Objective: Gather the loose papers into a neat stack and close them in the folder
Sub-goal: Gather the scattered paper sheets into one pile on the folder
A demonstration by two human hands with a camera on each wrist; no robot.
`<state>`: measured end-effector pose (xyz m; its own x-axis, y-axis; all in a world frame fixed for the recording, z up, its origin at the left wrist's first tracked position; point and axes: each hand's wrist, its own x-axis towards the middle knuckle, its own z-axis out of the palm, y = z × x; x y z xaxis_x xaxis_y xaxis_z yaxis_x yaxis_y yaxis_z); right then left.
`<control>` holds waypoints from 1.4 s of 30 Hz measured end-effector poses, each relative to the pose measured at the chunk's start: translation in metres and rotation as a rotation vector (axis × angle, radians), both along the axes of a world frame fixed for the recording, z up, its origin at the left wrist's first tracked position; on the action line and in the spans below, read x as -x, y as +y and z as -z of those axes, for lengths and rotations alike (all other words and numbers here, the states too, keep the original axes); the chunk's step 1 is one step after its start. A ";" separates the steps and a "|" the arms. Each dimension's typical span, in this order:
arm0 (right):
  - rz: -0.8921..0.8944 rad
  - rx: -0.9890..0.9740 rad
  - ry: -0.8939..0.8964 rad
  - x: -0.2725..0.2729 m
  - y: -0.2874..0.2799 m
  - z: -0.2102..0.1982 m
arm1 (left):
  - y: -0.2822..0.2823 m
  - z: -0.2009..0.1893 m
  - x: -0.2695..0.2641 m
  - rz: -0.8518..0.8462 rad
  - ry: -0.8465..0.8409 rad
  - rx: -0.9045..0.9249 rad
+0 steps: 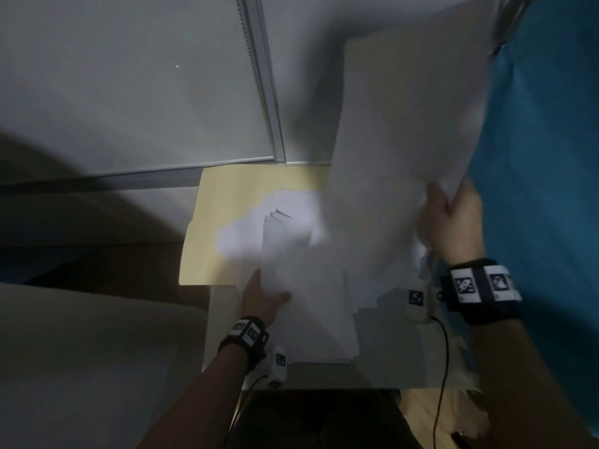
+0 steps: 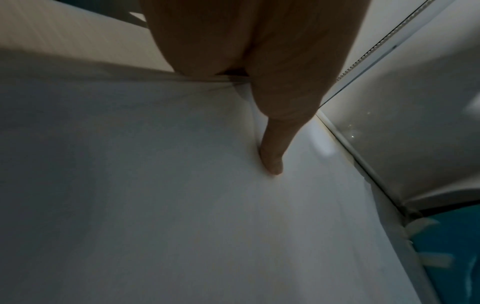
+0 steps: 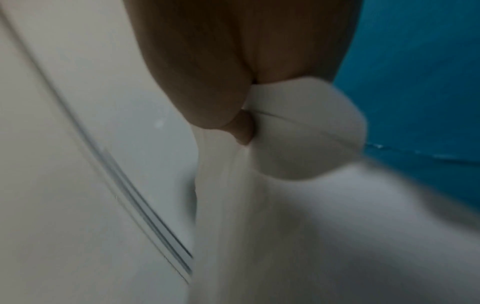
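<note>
The manila folder lies open on the surface at about 10 o'clock from the left hand, with a few loose white sheets fanned messily on it.

The left hand's grip is a thumb-over pinch on the near edge of the white paper pile; the wrist view shows the thumb pressed flat on the top sheet.

Over at 2 o'clock, the right hand has its grip closed on the bottom edge of a big batch of papers held up off the surface, pretty blurred.

So I'd say we're mid-gather. My tip: bring the raised batch down onto the left pile, keep that left thumb as an anchor, then tap the edges square before sliding it all onto the folder. Loose pinches let sheets slip out.
</note>
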<state>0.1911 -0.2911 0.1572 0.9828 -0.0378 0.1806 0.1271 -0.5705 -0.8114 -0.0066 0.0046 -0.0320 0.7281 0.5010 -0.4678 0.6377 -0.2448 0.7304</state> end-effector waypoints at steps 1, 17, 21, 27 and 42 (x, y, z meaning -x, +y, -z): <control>-0.022 -0.071 0.005 -0.004 -0.001 0.002 | -0.001 0.001 0.000 0.001 -0.010 0.016; -0.359 0.131 0.713 0.080 0.048 0.176 | -0.006 -0.005 -0.005 -0.070 -0.120 0.319; -0.084 -0.054 0.590 0.064 0.031 0.161 | -0.002 -0.025 -0.004 0.001 -0.234 0.347; -0.317 -0.586 0.819 0.055 0.037 0.103 | 0.001 -0.070 -0.018 0.006 -0.294 0.484; -0.342 -0.284 0.437 0.058 0.055 0.056 | -0.038 -0.137 -0.043 -0.094 -0.582 0.266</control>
<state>0.1328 -0.2360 0.1012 0.9284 0.3051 -0.2122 -0.1135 -0.3108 -0.9437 0.0360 -0.0331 0.1054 0.8588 0.4965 -0.1264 0.1286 0.0298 0.9912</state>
